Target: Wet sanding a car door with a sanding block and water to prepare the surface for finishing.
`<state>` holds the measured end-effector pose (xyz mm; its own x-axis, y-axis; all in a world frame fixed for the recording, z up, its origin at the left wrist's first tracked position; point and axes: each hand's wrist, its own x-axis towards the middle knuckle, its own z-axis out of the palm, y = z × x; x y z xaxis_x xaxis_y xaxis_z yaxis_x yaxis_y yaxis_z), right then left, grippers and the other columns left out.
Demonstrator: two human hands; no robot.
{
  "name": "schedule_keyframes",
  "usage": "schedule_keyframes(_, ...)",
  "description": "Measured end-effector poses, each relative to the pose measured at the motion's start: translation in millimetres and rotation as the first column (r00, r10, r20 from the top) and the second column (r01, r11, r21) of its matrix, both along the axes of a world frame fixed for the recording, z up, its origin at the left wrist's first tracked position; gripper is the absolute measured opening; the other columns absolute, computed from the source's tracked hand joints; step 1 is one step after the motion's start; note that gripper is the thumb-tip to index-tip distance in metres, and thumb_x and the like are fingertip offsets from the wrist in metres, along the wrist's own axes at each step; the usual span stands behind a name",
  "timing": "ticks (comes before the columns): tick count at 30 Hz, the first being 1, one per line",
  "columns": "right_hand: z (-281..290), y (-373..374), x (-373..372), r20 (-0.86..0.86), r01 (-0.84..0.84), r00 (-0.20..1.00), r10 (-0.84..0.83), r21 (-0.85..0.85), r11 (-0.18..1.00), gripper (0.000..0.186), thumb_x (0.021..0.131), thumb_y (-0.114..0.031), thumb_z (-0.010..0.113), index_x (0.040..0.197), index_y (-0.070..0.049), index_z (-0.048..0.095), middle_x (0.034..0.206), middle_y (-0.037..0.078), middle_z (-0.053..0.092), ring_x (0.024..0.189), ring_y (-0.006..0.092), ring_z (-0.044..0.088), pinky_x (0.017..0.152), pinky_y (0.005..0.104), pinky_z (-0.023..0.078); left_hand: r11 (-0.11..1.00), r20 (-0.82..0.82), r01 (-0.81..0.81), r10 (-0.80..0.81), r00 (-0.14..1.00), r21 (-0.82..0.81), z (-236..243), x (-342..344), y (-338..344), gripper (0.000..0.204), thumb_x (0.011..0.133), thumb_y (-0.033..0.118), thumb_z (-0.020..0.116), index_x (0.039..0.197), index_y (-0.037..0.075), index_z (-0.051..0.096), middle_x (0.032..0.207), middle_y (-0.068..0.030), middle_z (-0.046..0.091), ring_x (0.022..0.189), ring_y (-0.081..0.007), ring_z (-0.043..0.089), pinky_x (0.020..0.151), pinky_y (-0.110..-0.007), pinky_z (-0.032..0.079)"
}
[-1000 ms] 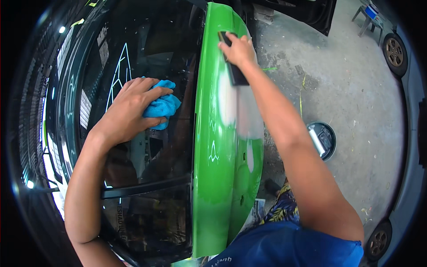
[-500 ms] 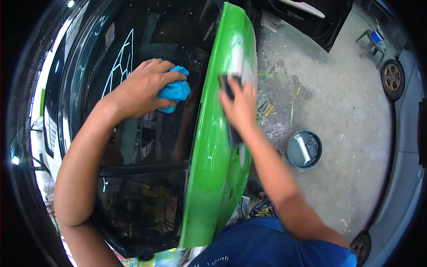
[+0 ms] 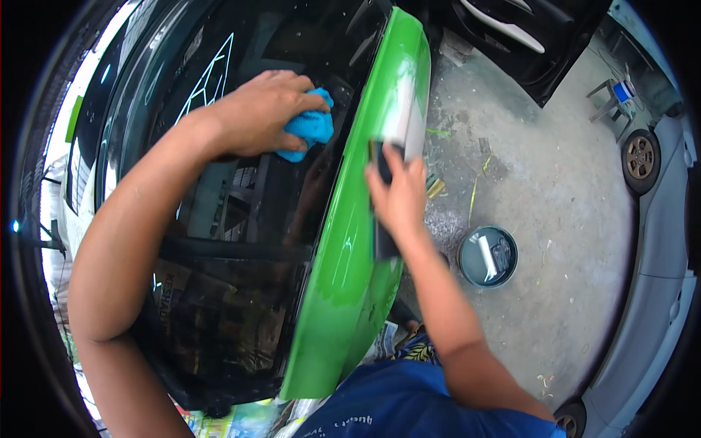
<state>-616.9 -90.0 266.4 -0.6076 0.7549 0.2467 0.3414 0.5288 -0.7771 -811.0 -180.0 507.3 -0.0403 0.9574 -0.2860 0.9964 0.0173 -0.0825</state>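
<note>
My left hand [image 3: 263,106] is closed around a crumpled blue cloth [image 3: 317,125], above the dark window glass [image 3: 234,197] of a car. Whether the cloth touches the glass I cannot tell. A long black sanding block [image 3: 385,244] lies lengthwise along the green body panel [image 3: 328,306], gripped by my right hand [image 3: 398,191]. My thumb and fingers straddle the block, and the hand covers its middle. Past the block's far end, a whitish patch [image 3: 400,109] shows on the glossy green surface.
On the concrete floor to the right stands a round dark bucket [image 3: 463,271] with liquid and a pale long shape inside. An open black car door [image 3: 555,55] juts out at the far right. Beyond are a small stool [image 3: 604,109] and a grey car [image 3: 657,255].
My left hand has moved right and slightly farther away with the blue cloth. My right hand and the block sit slightly nearer along the panel. The whole view has shifted somewhat.
</note>
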Motion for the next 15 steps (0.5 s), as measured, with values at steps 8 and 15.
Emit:
schedule_keyframes(8, 4, -23, 5, 0.014, -0.019, 1.0, 0.019, -0.003, 1.0, 0.057, 0.092, -0.04, 0.076, 0.143, -0.015, 0.067, 0.118, 0.027, 0.056, 0.111, 0.0456, 0.058, 0.098, 0.0519, 0.051, 0.999, -0.018, -0.043, 0.043, 0.999, -0.024, 6, 0, -9, 0.065, 0.079, 0.02, 0.086, 0.14, 0.01, 0.065, 0.132, -0.0141, 0.061, 0.132, -0.036, 0.054, 0.118, -0.048, 0.04)
schedule_keyframes(15, 5, 98, -54, 0.062, 0.104, 0.992, -0.109, 0.078, 0.992, 0.056, 0.096, -0.042, 0.073, 0.144, -0.014, 0.065, 0.121, 0.029, 0.059, 0.112, 0.046, 0.058, 0.097, 0.0508, 0.052, 1.0, -0.027, 0.001, -0.001, 1.0, -0.004, 2, 10, 14, 0.064, 0.08, 0.021, 0.086, 0.14, 0.01, 0.065, 0.139, -0.0147, 0.06, 0.134, -0.0369, 0.053, 0.12, -0.048, 0.039)
